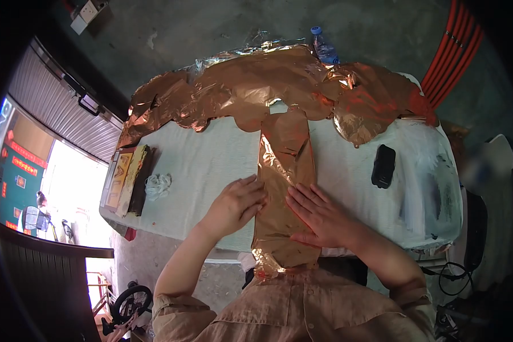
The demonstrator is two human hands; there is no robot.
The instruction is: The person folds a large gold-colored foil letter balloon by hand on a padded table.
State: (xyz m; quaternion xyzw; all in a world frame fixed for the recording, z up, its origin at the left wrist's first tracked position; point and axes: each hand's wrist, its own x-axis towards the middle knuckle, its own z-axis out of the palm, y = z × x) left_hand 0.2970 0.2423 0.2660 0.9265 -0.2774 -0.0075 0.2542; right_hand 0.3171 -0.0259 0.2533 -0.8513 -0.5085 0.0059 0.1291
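Foil strip point(284, 194) is lying lengthwise on the bench point(211, 165), running toward me under both palms; my left hand point(236, 205) is pressing its left edge, my right hand point(319, 216) flattening it, fingers spread. No writing is showing legibly.

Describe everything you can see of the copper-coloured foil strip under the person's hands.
The foil strip is a long, shiny, copper-coloured sheet, crinkled and creased, lying flat along the white table and running from the person's body toward a wide heap of the same foil at the far edge. Its near end hangs crumpled over the table edge. The left hand presses its left edge; the right hand lies flat on it.
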